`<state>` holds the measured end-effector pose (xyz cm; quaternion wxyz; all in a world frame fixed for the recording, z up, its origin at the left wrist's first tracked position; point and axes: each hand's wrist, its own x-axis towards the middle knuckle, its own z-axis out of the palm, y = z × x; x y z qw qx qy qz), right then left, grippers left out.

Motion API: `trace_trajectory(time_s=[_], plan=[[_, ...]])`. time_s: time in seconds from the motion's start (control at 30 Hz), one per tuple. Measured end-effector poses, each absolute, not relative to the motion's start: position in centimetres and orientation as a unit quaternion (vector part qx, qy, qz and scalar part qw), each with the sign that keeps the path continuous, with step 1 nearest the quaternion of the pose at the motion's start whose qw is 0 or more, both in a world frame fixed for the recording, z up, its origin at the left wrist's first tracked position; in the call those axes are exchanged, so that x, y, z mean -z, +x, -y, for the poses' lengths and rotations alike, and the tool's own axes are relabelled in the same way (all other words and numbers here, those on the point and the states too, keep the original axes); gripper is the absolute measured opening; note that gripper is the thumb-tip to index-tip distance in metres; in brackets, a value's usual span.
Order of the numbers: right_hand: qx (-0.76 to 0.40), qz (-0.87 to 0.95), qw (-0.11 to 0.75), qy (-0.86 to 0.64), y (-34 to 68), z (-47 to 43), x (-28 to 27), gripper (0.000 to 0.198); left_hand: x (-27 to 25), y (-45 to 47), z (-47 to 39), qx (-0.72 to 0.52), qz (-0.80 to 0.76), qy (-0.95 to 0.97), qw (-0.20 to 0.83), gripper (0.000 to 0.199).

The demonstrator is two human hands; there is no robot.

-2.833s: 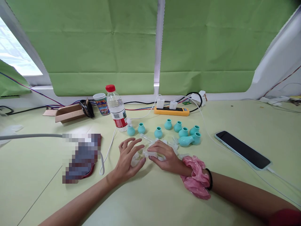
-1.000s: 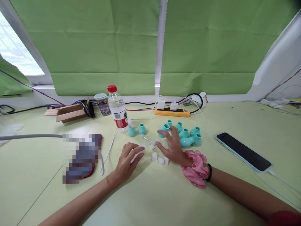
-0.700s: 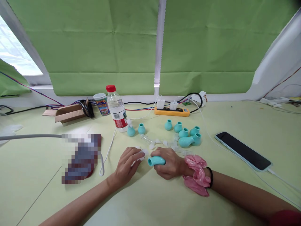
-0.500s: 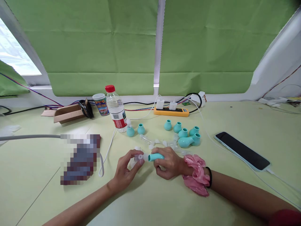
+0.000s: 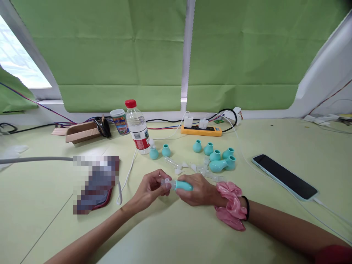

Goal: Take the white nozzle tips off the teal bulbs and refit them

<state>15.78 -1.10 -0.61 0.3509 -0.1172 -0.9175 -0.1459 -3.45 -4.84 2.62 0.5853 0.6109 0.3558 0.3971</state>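
Observation:
Between the fingertips of my left hand (image 5: 151,191) is a small clear plastic tube piece (image 5: 168,183) with a short stub on top. My right hand (image 5: 198,190) is wrapped round a turquoise squeeze bulb (image 5: 183,186), its mouth pointing left. The clear piece's right end meets the bulb's mouth; how far it sits inside I cannot tell. Beyond my hands lie several clear plastic parts (image 5: 202,170). Several more turquoise bulbs (image 5: 218,166) stand or lie behind them, and one upright bulb (image 5: 154,153) at the left has a clear piece in its neck.
A red-capped bottle (image 5: 139,132) and a paper cup (image 5: 120,122) stand at the back left, beside an open cardboard box (image 5: 84,132). An orange power strip (image 5: 201,131) lies at the back. A phone (image 5: 284,176) with a white cable is at the right; a blurred-out device (image 5: 96,187) lies left.
The clear piece and the bulb, apart or barely touching before, now meet end to end. My left hand has shifted slightly right, and my right fingers have closed further round the bulb.

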Motion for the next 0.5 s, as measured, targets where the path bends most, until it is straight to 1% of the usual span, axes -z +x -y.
trace_trajectory(time_s=[0.1,0.2,0.37,0.5], plan=[[0.124,0.904,0.390,-0.128,15.7,1.0,1.0,0.025,-2.5,-3.3,5.0,-0.385,-0.357,0.613,0.590,0.020],[0.073,0.902,0.394,-0.161,15.6,1.2,1.3,0.029,-2.4,-3.0,5.1,-0.387,-0.368,0.621,0.574,0.020],[-0.098,0.881,0.395,-0.242,15.2,2.2,0.6,0.031,-2.3,-3.1,5.3,-0.393,-0.385,0.639,0.537,0.017],[-0.233,0.862,0.362,-0.266,15.0,2.6,-1.0,0.027,-2.3,-3.2,5.5,-0.393,-0.387,0.650,0.522,0.014]])
